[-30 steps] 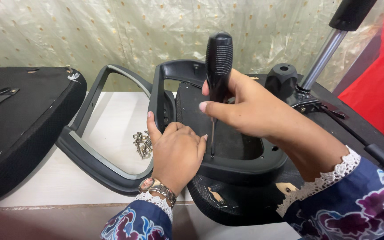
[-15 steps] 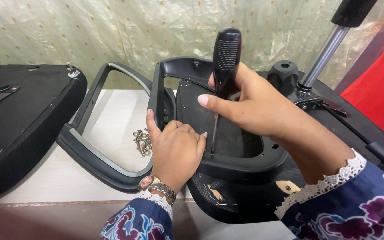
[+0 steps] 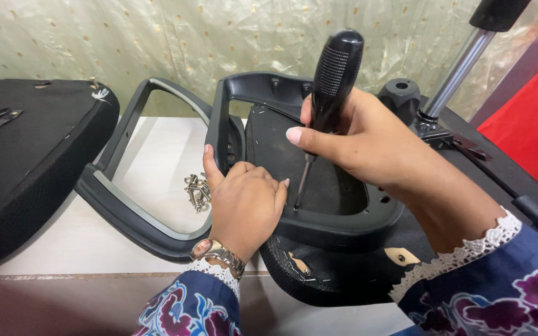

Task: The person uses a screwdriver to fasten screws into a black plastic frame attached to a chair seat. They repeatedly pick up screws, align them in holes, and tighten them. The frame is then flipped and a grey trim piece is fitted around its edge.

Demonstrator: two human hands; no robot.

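My right hand [image 3: 368, 140] grips the black handle of a screwdriver [image 3: 331, 84], held nearly upright, its thin shaft pointing down onto a black plastic armrest frame [image 3: 344, 218]. That frame lies on an upturned black chair seat [image 3: 337, 274]. My left hand [image 3: 244, 202] rests on the armrest's near edge with fingers curled right beside the screwdriver tip. Whether those fingers pinch a screw is hidden.
A second black armrest loop [image 3: 132, 205] lies on the white table [image 3: 163, 155] to the left, around a small pile of metal screws [image 3: 197, 190]. A black cushioned chair part [image 3: 26, 149] fills the far left. A chrome gas-lift column [image 3: 456, 68] rises at the upper right.
My right hand has shifted the screwdriver slightly to the right and tilted its handle rightward. My left hand has stayed in place on the armrest.
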